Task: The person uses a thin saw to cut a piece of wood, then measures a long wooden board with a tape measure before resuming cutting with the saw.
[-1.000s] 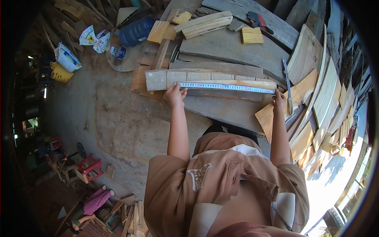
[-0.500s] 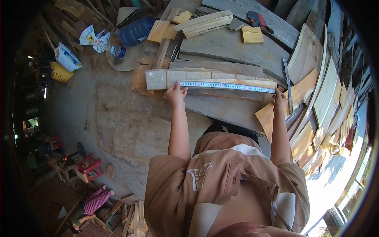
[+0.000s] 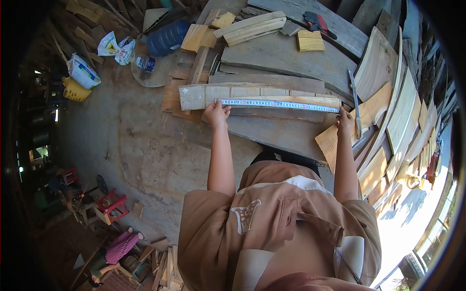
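A white and blue measuring tape [image 3: 276,104] stretches along the near edge of a pale wooden board [image 3: 194,98], which has several dark lines drawn across it. My left hand [image 3: 217,114] pinches the tape's left end close to the board's near edge. At the board's right end, my right hand [image 3: 345,121] has its fingers closed on the other end of the tape. A longer grey plank [image 3: 281,114] lies under the board and shows along its near side.
Right of my right hand lies a long thin metal tool [image 3: 355,99] among loose wooden offcuts [image 3: 330,145]. Farther back are a yellow wood block [image 3: 310,41], red-and-black pliers or clamp [image 3: 319,25] and a blue water jug [image 3: 169,38]. A person [image 3: 119,247] sits at lower left.
Both hands keep the tape in place along the board. The view has shifted very slightly; nothing else has visibly moved.
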`<state>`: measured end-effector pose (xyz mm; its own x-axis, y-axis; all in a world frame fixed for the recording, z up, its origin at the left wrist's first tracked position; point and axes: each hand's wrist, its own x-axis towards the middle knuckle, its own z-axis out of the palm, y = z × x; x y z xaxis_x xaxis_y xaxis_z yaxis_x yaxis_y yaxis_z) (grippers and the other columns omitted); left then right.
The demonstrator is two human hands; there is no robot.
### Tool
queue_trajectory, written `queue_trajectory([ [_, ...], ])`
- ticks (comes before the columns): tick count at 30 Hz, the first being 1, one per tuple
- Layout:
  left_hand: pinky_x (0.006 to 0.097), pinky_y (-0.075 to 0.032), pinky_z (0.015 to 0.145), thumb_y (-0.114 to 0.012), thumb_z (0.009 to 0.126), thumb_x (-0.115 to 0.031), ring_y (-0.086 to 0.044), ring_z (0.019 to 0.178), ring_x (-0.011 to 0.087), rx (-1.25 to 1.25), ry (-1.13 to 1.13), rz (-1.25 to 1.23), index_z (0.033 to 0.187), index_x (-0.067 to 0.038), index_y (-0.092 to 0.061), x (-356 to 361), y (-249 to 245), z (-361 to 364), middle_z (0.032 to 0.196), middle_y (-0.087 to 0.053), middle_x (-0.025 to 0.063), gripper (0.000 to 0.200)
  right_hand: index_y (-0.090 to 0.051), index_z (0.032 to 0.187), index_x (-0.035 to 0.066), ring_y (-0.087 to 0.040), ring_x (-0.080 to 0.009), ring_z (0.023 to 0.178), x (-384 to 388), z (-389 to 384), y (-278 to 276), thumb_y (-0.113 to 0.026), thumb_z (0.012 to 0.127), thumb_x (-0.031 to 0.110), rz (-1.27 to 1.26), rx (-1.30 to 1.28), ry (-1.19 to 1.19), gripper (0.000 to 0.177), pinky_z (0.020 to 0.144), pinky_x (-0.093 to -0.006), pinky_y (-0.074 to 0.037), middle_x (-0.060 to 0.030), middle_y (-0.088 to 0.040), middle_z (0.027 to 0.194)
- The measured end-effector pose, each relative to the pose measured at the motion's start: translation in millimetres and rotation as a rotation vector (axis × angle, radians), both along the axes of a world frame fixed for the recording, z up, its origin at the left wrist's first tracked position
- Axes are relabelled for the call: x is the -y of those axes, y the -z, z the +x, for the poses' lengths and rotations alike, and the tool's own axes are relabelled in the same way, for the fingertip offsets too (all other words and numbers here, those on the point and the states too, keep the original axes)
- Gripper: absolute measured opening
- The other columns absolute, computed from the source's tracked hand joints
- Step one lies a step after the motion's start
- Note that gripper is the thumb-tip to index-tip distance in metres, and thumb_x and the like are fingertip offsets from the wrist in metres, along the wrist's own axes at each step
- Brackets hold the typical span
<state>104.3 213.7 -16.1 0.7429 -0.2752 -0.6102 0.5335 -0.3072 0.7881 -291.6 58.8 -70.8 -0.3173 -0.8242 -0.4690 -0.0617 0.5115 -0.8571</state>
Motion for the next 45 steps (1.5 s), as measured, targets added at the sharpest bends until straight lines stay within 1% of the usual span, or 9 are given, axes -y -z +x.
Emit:
queue_trajectory([
  [6,0.0241,-0.045,0.047,-0.054,0.086,-0.018,-0.061,0.059,0.0162,-0.023,0.011,0.007,0.089,-0.002,-0.053,0,1,2,0.078,-0.057,0.0060,0.017,-0.061,0.084,0.001,-0.051,-0.0081,0.052,-1,2,0,-0.066,0.076,0.028,-0.043,0.033,0.018,0.029,0.044,-0.0199,-0.033,-0.0020,-0.057,0.066],
  [8,0.0237,-0.045,0.047,-0.054,0.086,-0.018,-0.060,0.059,0.0159,-0.024,0.018,0.020,0.089,-0.002,-0.053,-1,1,2,0.078,-0.057,0.0058,0.017,-0.061,0.084,-0.001,-0.051,-0.0090,0.054,0,-1,-1,-0.065,0.077,0.027,-0.027,-0.009,-0.031,0.029,0.047,-0.0203,-0.036,-0.0028,-0.058,0.070],
  [14,0.0221,-0.044,0.046,-0.054,0.086,-0.018,-0.060,0.058,0.0149,-0.021,0.021,0.014,0.088,-0.002,-0.054,-1,0,2,0.078,-0.057,0.0054,0.016,-0.061,0.085,-0.003,-0.052,-0.0102,0.059,1,-1,-3,-0.065,0.078,0.025,-0.016,-0.001,-0.033,0.030,0.053,-0.0212,-0.042,-0.0043,-0.059,0.074],
  [22,0.0206,-0.039,0.044,-0.054,0.086,-0.019,-0.060,0.058,0.0125,0.014,0.040,0.071,0.086,-0.004,-0.054,0,3,4,0.076,-0.058,0.0038,0.015,-0.060,0.086,-0.003,-0.052,-0.0101,0.059,2,-3,0,-0.065,0.077,0.025,-0.003,0.011,-0.039,0.030,0.053,-0.0217,-0.042,-0.0048,-0.060,0.075],
  [32,0.0210,-0.039,0.046,-0.054,0.086,-0.019,-0.059,0.059,0.0120,0.010,0.037,0.071,0.086,-0.005,-0.054,1,1,3,0.075,-0.059,0.0030,0.014,-0.059,0.087,-0.005,-0.053,-0.0110,0.059,4,-5,8,-0.066,0.077,0.025,-0.032,0.015,-0.025,0.032,0.054,-0.0220,-0.043,-0.0065,-0.060,0.075],
  [34,0.0195,-0.036,0.043,-0.054,0.087,-0.018,-0.058,0.056,0.0090,0.012,0.030,0.062,0.082,-0.003,-0.054,1,0,3,0.072,-0.059,0.0023,0.016,-0.059,0.086,-0.005,-0.053,-0.0111,0.058,5,-5,8,-0.066,0.077,0.025,-0.029,0.015,-0.029,0.032,0.054,-0.0221,-0.043,-0.0067,-0.060,0.075],
  [42,0.0205,-0.036,0.044,-0.054,0.086,-0.018,-0.059,0.056,0.0093,0.013,0.029,0.081,0.083,-0.005,-0.054,3,0,3,0.072,-0.059,0.0019,0.014,-0.059,0.085,-0.005,-0.053,-0.0110,0.057,2,-1,-4,-0.066,0.077,0.025,-0.037,0.006,-0.029,0.032,0.052,-0.0216,-0.043,-0.0061,-0.059,0.073],
  [44,0.0209,-0.037,0.045,-0.054,0.086,-0.018,-0.059,0.056,0.0094,0.009,0.039,0.083,0.083,-0.005,-0.054,2,2,5,0.072,-0.059,0.0017,0.013,-0.060,0.086,-0.004,-0.053,-0.0102,0.057,2,0,-8,-0.067,0.076,0.027,-0.018,0.030,-0.049,0.033,0.050,-0.0219,-0.041,-0.0050,-0.058,0.073],
  [45,0.0213,-0.038,0.046,-0.054,0.086,-0.020,-0.059,0.058,0.0102,-0.013,0.043,0.061,0.086,-0.006,-0.054,0,1,7,0.073,-0.059,0.0018,0.013,-0.060,0.086,-0.004,-0.053,-0.0102,0.057,1,0,-13,-0.067,0.076,0.027,-0.023,0.025,-0.030,0.033,0.050,-0.0219,-0.041,-0.0050,-0.058,0.073],
])
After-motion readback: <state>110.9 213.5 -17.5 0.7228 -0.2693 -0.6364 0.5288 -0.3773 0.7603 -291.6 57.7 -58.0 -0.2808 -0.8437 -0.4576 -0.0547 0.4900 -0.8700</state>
